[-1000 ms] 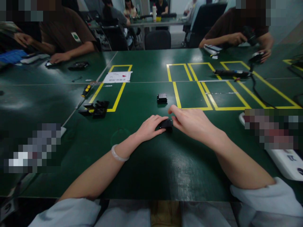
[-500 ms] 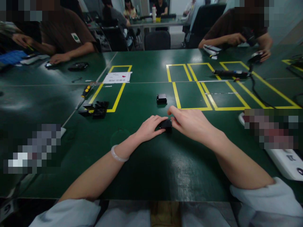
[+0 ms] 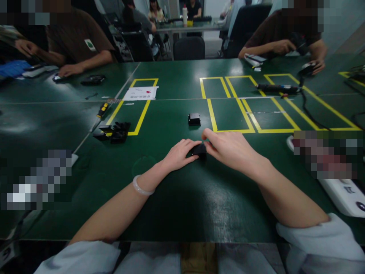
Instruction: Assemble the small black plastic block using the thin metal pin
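Note:
A small black block-like part (image 3: 199, 151) rests on the green table in front of me. My left hand (image 3: 182, 154) grips it from the left, fingers over its far side and thumb along its near side. At the part's right end is my right hand (image 3: 228, 146), closed, its index finger bent and its thumb close against the block. Whatever lies between those right fingertips is hidden. Just beyond my hands sits a second small black block (image 3: 194, 119) with a greyish top, touched by neither hand.
Several black parts (image 3: 114, 132) lie at the left by a yellow-and-black screwdriver (image 3: 103, 109). A paper sheet (image 3: 141, 93) lies across yellow tape outlines. Farther right is a black cylindrical tool (image 3: 278, 88) with a cable. Co-workers sit opposite. White-edged devices flank my forearms.
Both hands stay almost where they were around the black part. The whole view has shifted very slightly. At the far left, a co-worker's raised hand has moved a little.

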Demonstrator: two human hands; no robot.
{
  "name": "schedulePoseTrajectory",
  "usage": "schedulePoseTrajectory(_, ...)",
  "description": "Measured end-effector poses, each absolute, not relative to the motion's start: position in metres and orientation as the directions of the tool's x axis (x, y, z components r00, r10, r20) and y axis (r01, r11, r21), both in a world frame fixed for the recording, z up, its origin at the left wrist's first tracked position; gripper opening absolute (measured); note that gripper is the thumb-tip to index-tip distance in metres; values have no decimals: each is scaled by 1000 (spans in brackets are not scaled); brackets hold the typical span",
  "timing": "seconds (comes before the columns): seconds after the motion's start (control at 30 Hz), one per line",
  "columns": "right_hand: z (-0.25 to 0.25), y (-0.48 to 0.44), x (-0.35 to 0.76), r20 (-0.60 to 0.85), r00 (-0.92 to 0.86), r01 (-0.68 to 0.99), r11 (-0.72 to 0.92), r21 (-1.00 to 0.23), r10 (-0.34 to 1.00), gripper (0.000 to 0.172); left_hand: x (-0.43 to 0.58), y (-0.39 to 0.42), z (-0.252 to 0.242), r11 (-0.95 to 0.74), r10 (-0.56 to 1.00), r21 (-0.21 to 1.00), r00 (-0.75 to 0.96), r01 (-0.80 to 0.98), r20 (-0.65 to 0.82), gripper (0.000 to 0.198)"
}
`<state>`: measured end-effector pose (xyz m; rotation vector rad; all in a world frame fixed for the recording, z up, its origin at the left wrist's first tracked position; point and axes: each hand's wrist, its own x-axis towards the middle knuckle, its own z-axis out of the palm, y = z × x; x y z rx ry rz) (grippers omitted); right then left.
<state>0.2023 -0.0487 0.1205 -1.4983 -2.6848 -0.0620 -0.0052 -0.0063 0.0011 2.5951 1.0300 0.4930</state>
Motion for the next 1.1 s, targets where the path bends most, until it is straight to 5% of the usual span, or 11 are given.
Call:
schedulePoseTrajectory(0.13,122,-48,201,29,-497,867,494,70,867,38,-5,-7,2,-698,700,391,686,600,198,46)
schedulePoseTrajectory(0.4,121,-48,202,75,-510,859,512,-7,857,24,-5,-7,2,-698,700,397,685,596,204,48)
schedulePoseTrajectory(0.6,121,-47,201,49,-497,867,494,58,866,37,-5,-7,3,-697,700,393,687,599,196,46)
schedulePoseTrajectory(0.87,119,-47,202,87,-511,859,511,14,855,25,-5,-7,2,-698,700,400,684,595,206,49)
schedulePoseTrajectory(1.1,120,-47,201,47,-494,868,489,86,868,36,-5,-6,1,-697,701,391,686,601,195,49)
